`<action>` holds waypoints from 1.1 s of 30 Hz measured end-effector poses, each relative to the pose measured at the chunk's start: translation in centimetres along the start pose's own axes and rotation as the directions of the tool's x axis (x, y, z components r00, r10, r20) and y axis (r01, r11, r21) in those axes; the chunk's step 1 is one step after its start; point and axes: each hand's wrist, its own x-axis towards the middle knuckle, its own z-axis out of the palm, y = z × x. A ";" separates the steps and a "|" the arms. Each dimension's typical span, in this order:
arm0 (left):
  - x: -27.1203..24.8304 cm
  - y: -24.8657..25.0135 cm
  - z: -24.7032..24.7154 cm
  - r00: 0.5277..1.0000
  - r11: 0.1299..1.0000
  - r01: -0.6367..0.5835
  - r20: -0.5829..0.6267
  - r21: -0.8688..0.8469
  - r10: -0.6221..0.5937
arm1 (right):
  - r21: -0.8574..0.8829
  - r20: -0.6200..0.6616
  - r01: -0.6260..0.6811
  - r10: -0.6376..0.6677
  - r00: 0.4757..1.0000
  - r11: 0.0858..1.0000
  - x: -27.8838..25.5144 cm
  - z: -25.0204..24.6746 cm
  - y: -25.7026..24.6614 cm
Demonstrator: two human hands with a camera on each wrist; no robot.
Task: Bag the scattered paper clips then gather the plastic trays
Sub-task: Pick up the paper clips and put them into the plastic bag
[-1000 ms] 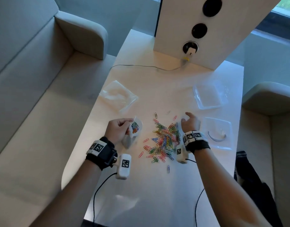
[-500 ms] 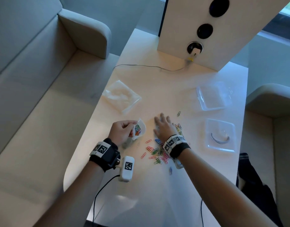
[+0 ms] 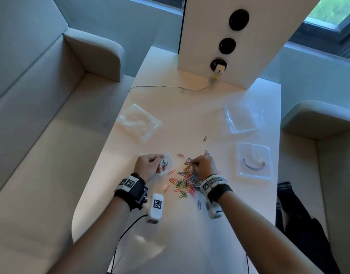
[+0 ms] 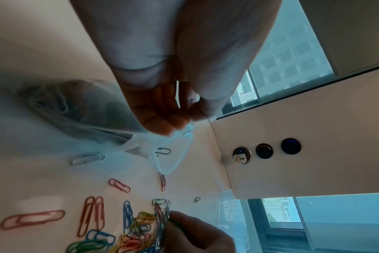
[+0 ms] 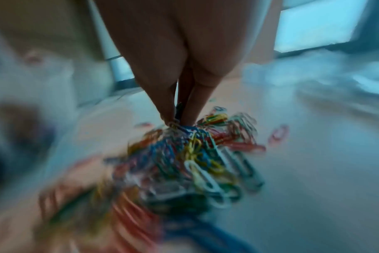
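A heap of coloured paper clips [image 3: 185,179] lies on the white table [image 3: 190,234] between my hands. My left hand [image 3: 150,165] pinches the rim of a small clear bag [image 3: 165,165] that holds a few clips; its mouth [image 4: 173,154] hangs open just above the table. My right hand [image 3: 201,165] pinches a bunch of clips [image 5: 190,137] at the top of the heap, and the right wrist view is blurred. Two clear plastic trays sit to the right: the far tray [image 3: 242,119] and a near tray [image 3: 253,161] with a curved grey piece inside.
A pile of clear bags [image 3: 137,123] lies at the table's left. A white post [image 3: 229,36] with sockets and a plugged cable [image 3: 170,87] stands at the back. Sofas flank the table on both sides. Stray clips [image 3: 205,138] lie beyond the heap.
My right hand swept in from the heap's right side, lay flat over the clips, and has now drawn back with fingers closed on a bunch. The left hand keeps holding the bag.
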 end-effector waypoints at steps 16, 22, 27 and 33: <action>-0.9 0.2 3.2 1.000 0.997 0.011 -0.003 -0.072 -0.011 | 0.893 0.110 -0.200 0.234 0.966 0.404 -4.0 1.2 -7.5; -0.7 -0.1 2.4 1.000 0.990 0.030 0.001 -0.140 -0.030 | 0.435 0.023 -0.046 0.040 0.999 0.899 -4.3 1.8 -8.2; -0.8 -0.4 2.1 1.000 0.993 0.012 0.020 -0.114 -0.010 | 0.114 0.253 0.124 -0.149 0.956 0.986 -3.5 -0.9 -9.5; -0.9 0.0 0.7 1.000 0.996 0.020 0.022 -0.087 -0.018 | 0.268 -0.011 -0.029 0.033 0.999 0.963 1.7 -4.8 -5.6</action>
